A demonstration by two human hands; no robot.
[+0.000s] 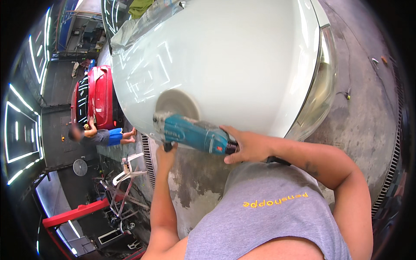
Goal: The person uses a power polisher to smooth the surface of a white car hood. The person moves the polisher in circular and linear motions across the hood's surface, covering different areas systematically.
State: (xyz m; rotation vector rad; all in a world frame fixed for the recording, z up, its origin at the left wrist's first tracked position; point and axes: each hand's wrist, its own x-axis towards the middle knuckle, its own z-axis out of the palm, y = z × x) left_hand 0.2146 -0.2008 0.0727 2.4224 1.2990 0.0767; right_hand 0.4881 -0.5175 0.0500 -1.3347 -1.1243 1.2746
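Holding a teal polisher [193, 133]: left grip [166, 154] forward, right grip [249, 146] at rear.

1. The shirt [242, 225] is grey, faintly flecked, and looks sleeveless, with a curved neckline [281, 237].
2. Yellow lettering [275, 200] runs across the shirt's front.
3. A small, dark, tattoo-like mark [310, 168] shows on the right forearm [299, 155].
4. The left hand [167, 152] and the right hand [248, 145] are bare.
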